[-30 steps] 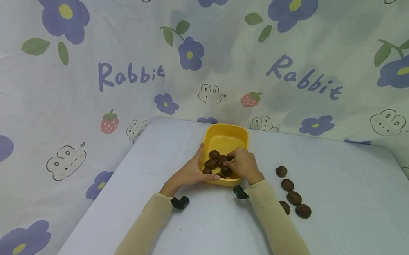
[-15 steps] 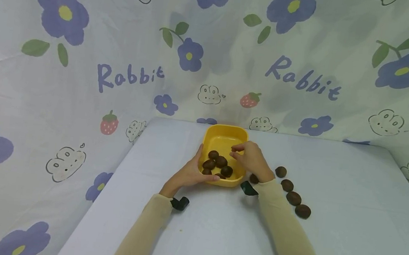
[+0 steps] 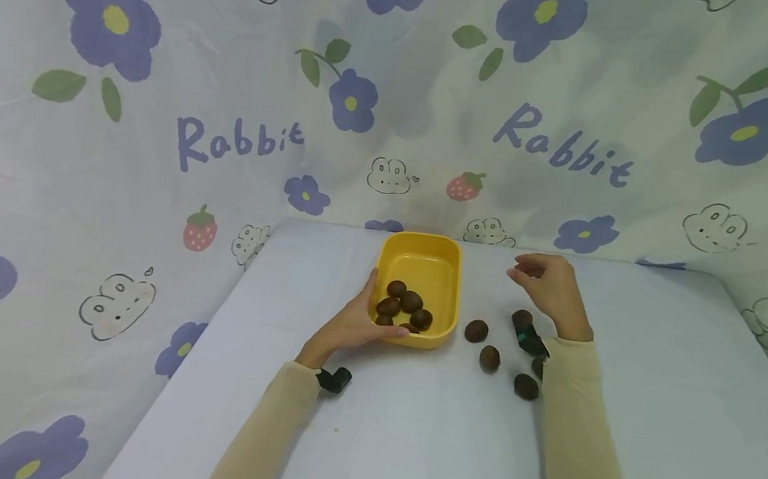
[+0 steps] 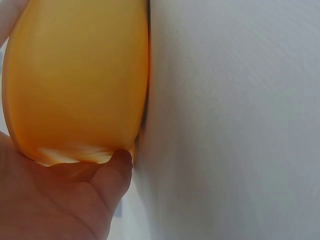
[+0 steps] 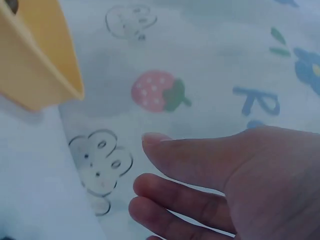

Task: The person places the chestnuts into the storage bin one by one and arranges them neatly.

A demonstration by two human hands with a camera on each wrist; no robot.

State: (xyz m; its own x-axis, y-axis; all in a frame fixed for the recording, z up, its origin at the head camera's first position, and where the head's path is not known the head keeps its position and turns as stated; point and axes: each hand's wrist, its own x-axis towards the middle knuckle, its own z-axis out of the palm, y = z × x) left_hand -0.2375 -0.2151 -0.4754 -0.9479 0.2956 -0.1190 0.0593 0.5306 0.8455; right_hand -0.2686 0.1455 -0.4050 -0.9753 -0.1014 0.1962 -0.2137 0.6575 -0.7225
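Observation:
My left hand [image 3: 348, 321] grips the yellow plastic box [image 3: 451, 292] at its near left corner, the thumb lying along the near rim. The left wrist view shows fingers bent round the box wall [image 4: 80, 80]. Inside the box several brown chestnuts [image 3: 411, 301] lie near the left and near side. My right hand [image 3: 555, 288] is over the table to the right of the box, thumb and fingers apart. In the right wrist view nothing is between the thumb [image 5: 185, 155] and the fingers.
On the white tabletop [image 3: 421, 428], several loose chestnuts [image 3: 490, 358] lie right of the box, one [image 3: 476, 331] close beside it. The right sleeve [image 3: 584, 428] covers part of this area. A patterned cloth [image 3: 399, 79] hangs behind the table.
My right hand has left the chestnuts in the box and moved right, past its right wall. Chestnuts beside the box are uncovered; others are now behind the arm. The left hand keeps its grip.

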